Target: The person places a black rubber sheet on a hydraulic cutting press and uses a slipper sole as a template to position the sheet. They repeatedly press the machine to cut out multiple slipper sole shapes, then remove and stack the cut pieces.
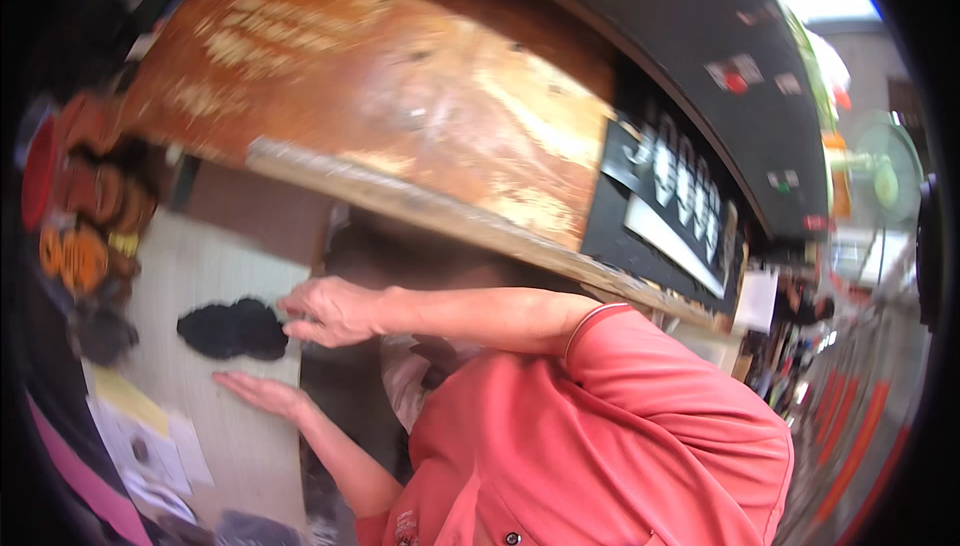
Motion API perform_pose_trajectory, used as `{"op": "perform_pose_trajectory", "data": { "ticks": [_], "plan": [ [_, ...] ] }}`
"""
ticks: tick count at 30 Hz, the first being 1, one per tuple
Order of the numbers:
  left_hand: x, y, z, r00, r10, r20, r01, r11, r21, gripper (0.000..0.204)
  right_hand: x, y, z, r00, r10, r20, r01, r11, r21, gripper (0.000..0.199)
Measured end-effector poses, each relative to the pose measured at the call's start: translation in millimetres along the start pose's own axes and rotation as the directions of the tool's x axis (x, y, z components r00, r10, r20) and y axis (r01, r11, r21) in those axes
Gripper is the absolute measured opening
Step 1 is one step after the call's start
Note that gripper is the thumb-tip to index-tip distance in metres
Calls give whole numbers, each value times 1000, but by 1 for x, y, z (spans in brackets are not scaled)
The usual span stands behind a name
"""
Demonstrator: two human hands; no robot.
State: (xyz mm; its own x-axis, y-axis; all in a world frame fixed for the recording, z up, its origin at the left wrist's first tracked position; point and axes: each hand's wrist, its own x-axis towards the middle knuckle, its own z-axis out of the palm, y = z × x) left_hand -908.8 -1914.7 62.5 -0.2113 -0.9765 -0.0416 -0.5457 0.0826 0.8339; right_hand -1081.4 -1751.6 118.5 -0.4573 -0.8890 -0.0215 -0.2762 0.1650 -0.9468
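A black, flat piece with a scalloped outline is over a pale grey tabletop; whether it is fabric or leather cannot be told. Its right edge lies between the thumb and fingers of my right hand, which comes in along the upper arm. Below the piece, my left hand is open, fingers stretched out flat and apart from it. Both arms reach toward the left from my red shirt. Motion blurs the picture somewhat.
A worn wooden bench stands above my arms, holding a black board with several pale looped pieces. Brown and orange shaped pieces pile up at far left. Papers lie at lower left; a green fan stands right.
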Motion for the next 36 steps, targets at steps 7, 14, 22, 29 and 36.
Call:
{"op": "perform_pose_trajectory", "data": {
  "ticks": [7, 14, 22, 29, 36],
  "plan": [
    [-132, 177, 68, 482, 809, 336, -534, 575, -620, 64, -198, -59, -130, 850, -223, -477, 121, 964, -236, 22],
    [-384, 283, 150, -427, 811, 401, -355, 257, -899, 76, -491, -52, -248, 252, -317, -914, -661, 634, -402, 29],
    [-590, 282, 220, -673, 616, 409, -526, -10, -851, 62, -734, 18, -289, -36, 99, -994, -951, 303, 64, 85],
    [-618, 279, 227, -607, 749, 264, -537, -143, -831, 22, -749, 37, -308, 44, 60, -997, -908, 418, -15, 81],
    [-642, 300, 202, -640, 737, 219, -458, -136, -879, 13, -781, 11, -327, -100, 434, -895, -280, 851, 444, 70]
  ]
}}
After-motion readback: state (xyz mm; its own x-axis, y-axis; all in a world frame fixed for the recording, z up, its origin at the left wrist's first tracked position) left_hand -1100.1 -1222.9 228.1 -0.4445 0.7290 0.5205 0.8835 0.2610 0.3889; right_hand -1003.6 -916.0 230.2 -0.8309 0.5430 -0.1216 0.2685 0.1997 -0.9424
